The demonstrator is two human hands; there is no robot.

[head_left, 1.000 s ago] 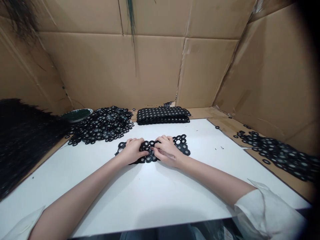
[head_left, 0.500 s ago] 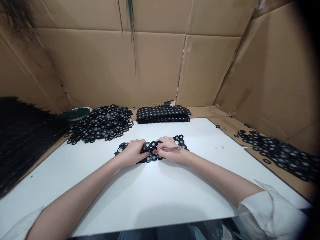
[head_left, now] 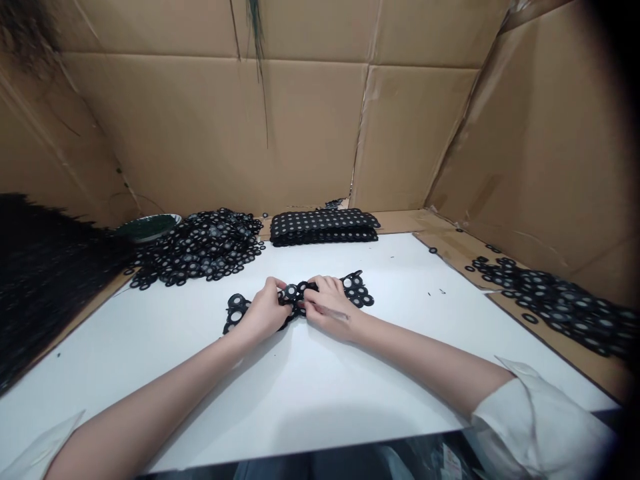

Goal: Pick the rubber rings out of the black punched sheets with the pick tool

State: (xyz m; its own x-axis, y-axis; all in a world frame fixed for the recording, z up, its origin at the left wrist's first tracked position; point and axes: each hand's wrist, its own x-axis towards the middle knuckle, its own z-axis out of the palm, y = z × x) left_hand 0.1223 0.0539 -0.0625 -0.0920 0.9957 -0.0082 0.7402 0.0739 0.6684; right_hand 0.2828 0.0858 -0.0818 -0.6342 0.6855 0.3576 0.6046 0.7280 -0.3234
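Observation:
A strip of joined black rings [head_left: 356,288] lies across the white board in front of me, bent and bunched up in the middle. My left hand [head_left: 270,305] pinches its left-centre part between thumb and fingers. Beside it, my right hand [head_left: 327,307] holds a slim tool with a translucent brownish handle [head_left: 334,313], while its fingers also press on the strip. The tool's tip is hidden among the rings and fingers. Both ends of the strip stick out past my hands.
A heap of loose black rings [head_left: 205,247] and a dish of dark green bits [head_left: 150,227] sit at the back left. Folded ring panels [head_left: 325,227] lie at the back. Dark bristly strands [head_left: 55,287] fill the left side. More ring pieces [head_left: 560,303] lie right, near cardboard walls [head_left: 210,133].
Both hands have drawn slightly closer together and the strip is more bunched and twisted between them. Its left end shows more. The tool has tilted, its handle end now lower. The view shifted slightly.

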